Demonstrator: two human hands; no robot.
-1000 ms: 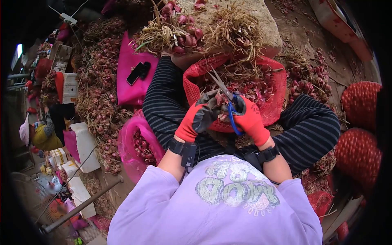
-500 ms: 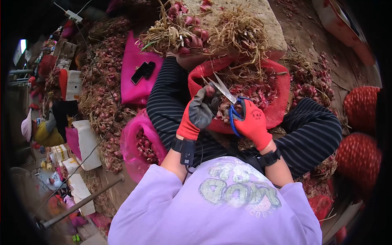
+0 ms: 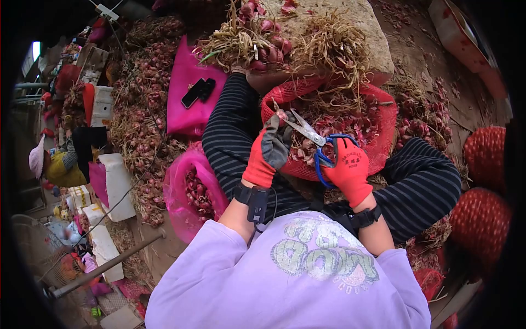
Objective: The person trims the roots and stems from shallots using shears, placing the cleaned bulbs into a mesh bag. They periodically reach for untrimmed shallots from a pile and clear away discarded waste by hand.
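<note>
In the head view, my left hand (image 3: 267, 152), in a red glove with a grey palm, grips a small shallot (image 3: 281, 114) with its dry tip pointing up. My right hand (image 3: 349, 167), also in a red glove, has its fingers through the blue handles of a pair of scissors (image 3: 312, 135). Their blades are spread and point left at the shallot, near its lower part. Below both hands lies an open red mesh bag (image 3: 386, 130) with shallot skins and trimmings inside. Part of my left fingers is hidden behind the glove's palm.
A block (image 3: 378, 46) ahead carries shallots (image 3: 271, 52) and dry stalks (image 3: 334, 44). To the left are a pink mesh bag (image 3: 174, 189) of shallots, a phone (image 3: 193, 93) on pink cloth (image 3: 181, 118), and a person (image 3: 66, 162). Full red sacks (image 3: 482, 219) stand right.
The shallot in my left hand now shows more, its tip upright. The scissors have turned flatter and their blades are spread wider. The whole view has shifted slightly.
</note>
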